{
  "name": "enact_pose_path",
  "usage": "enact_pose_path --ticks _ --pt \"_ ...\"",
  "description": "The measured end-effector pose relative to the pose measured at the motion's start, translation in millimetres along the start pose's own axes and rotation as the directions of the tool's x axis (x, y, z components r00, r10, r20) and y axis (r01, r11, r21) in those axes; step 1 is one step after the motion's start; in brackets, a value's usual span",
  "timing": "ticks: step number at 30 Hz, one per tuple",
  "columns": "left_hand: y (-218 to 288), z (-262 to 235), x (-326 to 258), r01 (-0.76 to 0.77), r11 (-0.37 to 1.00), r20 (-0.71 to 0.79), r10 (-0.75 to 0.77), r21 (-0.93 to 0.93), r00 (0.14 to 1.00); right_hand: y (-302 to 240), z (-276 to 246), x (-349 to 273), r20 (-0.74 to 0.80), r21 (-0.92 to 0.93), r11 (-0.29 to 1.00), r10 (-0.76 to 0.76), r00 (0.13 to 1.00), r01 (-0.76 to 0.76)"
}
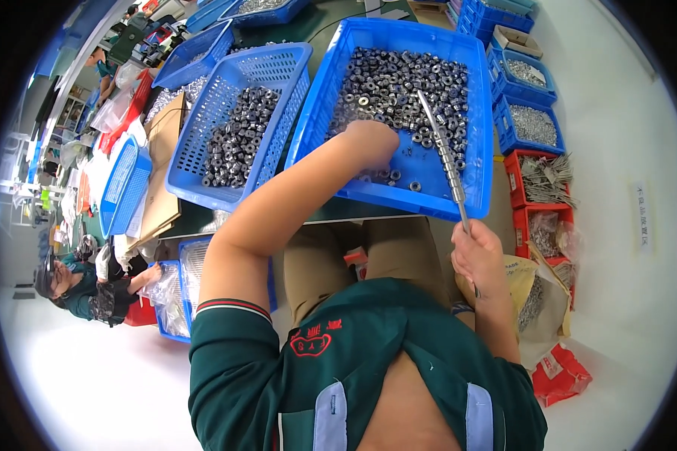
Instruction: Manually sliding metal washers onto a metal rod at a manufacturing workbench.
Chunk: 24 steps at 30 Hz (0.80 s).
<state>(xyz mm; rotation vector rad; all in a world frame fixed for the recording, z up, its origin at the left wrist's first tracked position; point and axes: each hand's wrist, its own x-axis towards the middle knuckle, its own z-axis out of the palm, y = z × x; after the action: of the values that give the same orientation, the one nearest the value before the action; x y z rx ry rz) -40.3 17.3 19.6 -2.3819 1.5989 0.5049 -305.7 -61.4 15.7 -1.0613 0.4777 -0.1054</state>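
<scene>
My right hand [477, 254] is closed around the lower end of a thin metal rod [465, 219]. Metal rings [447, 156] are strung along the rod, which slants up and left over a solid-walled blue bin [480, 173]. Its pointed tip lies above loose metal rings [399, 83] heaped in that bin. My left hand [374, 144] reaches into the bin's near left part, down at the rings. That hand is blurred and its fingers are turned away, so I cannot make out what they hold. A few single rings [415, 186] lie on the bin floor near it.
Left of the bin stands a perforated blue basket [293, 90] with more rings [237, 143]. Flat cardboard [162, 180] lies beside it. Blue bins [538, 139] and red bins [515, 180] of metal parts line the right. A co-worker [75, 282] sits at far left.
</scene>
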Motion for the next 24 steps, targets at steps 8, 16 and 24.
enact_pose_path --ticks 8,16,24 --pt "-18.3 3.8 11.9 -0.124 0.984 -0.109 0.111 -0.128 0.988 -0.5 -1.0 1.7 0.022 0.024 1.000 0.002 1.000 -0.002" --pt "-38.7 -23.8 6.2 -0.060 -0.355 -0.086 0.059 -0.933 0.995 -0.7 -3.0 1.0 0.048 -0.001 1.000 0.001 0.999 -0.001" --pt "-30.1 -23.3 7.5 -0.160 -0.546 -0.133 -0.090 -0.822 0.987 -0.3 -6.1 3.1 0.081 -0.061 0.998 0.025 0.996 -0.020"
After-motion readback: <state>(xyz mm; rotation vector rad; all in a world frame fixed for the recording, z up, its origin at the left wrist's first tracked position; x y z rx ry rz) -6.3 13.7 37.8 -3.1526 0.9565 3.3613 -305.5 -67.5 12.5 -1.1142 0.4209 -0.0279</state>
